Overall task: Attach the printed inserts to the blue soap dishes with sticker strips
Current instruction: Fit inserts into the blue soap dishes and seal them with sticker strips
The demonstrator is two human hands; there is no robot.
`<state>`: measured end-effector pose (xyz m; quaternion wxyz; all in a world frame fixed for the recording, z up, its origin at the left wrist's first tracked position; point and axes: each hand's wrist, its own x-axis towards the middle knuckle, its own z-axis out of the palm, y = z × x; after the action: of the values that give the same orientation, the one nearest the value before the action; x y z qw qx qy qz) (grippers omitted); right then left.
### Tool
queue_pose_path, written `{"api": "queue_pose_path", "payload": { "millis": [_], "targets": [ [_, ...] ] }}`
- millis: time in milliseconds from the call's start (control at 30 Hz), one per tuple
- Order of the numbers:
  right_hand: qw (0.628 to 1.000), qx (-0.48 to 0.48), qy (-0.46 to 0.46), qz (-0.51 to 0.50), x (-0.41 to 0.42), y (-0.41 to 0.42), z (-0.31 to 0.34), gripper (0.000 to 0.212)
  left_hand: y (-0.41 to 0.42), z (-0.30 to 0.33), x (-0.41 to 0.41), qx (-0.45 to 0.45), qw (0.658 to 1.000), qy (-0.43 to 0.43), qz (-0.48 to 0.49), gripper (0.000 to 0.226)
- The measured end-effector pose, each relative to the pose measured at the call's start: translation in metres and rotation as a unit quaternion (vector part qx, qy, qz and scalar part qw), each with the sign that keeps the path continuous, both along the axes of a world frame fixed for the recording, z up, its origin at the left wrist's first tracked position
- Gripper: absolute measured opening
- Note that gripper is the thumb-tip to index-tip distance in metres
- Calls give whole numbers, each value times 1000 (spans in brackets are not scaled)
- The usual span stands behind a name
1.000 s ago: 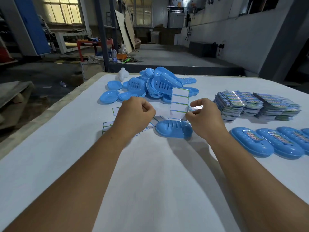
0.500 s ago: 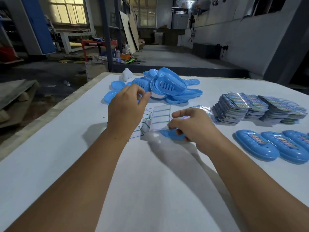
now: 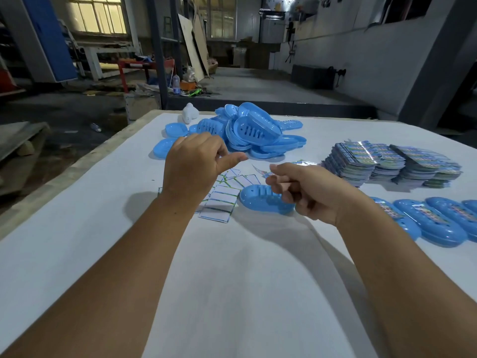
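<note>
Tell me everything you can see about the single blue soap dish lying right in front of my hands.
The soap dish is a light blue oval that looks like glossy moulded plastic, with parallel drainage slots across its middle. It lies alone on the white table, its long axis running left to right, just right of the scattered sticker sheets. No printed insert shows on it. The right hand hovers over its right end, hiding that part; contact cannot be told.
</note>
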<state>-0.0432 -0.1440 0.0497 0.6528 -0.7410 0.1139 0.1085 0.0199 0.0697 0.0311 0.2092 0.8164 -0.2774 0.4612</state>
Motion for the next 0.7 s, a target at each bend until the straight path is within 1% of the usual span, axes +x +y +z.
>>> {"api": "queue_pose_path", "payload": {
  "millis": [67,167,233,333,400,500,533,567,600,633,700],
  "targets": [
    [1000,-3,12,19,0,0,1,24,0,0,-1,8,1000,-5,1,58],
    [1000,-15,1,22,0,-2,1,14,1,0,-1,14,1000,-3,1,57],
    [1000,-16,-7,15,1,-2,0,13,1,1,0,16,1000,-2,0,58],
    [999,4,-40,-13,3,-4,-1,11,1,-2,2,19,1000,4,-2,56],
    [996,-18,-78,-40,5,-8,-2,16,0,-4,4,20,999,33,-1,53],
    [978,-143,-143,-54,6,-10,-6,22,-4,-8,6,30,994,101,26,45],
    [970,-177,-157,-56,7,-11,-7,22,-7,-11,6,18,991,130,34,40],
    [964,-199,-168,-58,8,-11,-9,21,-9,-14,6,-14,985,169,34,35],
    [960,-211,-176,-59,9,-11,-10,20,-12,-17,5,-66,973,220,20,31],
    [957,-217,-181,-61,9,-12,-10,19,-16,-20,5,-125,953,275,-4,28],
    [954,-226,-186,-63,10,-13,-10,19,-24,-24,3,-212,901,374,-53,28]
  ]
}}
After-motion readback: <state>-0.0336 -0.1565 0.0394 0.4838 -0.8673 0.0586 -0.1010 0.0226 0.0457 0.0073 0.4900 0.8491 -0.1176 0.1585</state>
